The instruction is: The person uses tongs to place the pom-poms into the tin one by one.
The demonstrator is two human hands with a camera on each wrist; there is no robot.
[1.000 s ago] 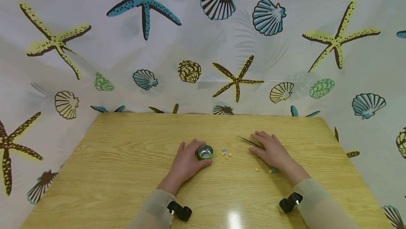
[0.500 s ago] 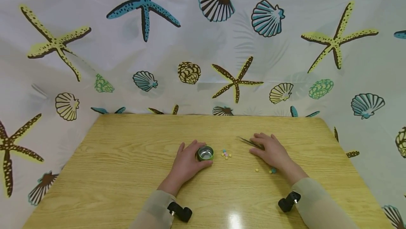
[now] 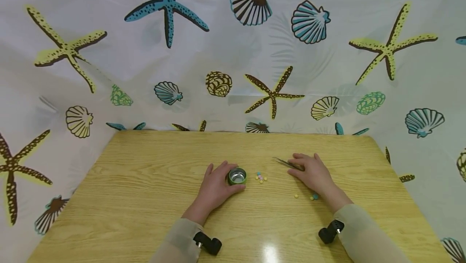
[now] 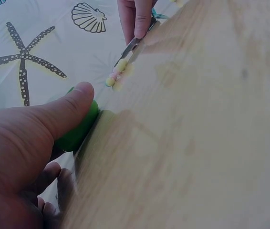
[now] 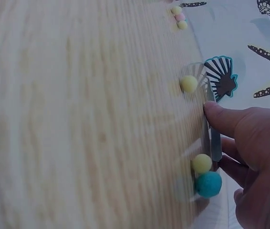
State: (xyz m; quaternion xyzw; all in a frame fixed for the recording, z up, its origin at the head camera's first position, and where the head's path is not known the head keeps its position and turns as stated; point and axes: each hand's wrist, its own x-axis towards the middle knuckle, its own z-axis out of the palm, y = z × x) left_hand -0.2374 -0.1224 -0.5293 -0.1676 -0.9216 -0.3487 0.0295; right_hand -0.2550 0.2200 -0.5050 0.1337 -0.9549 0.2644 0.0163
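My left hand [image 3: 214, 188] curls round a small round tin [image 3: 238, 177], green outside with a shiny metal inside, standing upright on the table. Thumb and fingers lie on either side of it; in the left wrist view its green wall [image 4: 81, 131] shows under the thumb. On the right, my right hand [image 3: 314, 175] pinches a pair of metal tweezers [image 3: 284, 163], tips pointing left and away from me. Between the hands, near the tin, lies a cluster of several tiny yellow, pink and blue balls [image 3: 260, 177]. The right wrist view shows the tweezers [image 5: 215, 143] between thumb and fingers.
Nearer me than the tweezers lies a single yellow ball [image 3: 296, 196]. A larger teal ball [image 3: 315, 196] touches or nearly touches another yellow ball [image 3: 311, 198] by the right wrist. A cloth printed with shells and starfish [image 3: 233, 52] hangs behind the wooden table [image 3: 145, 174].
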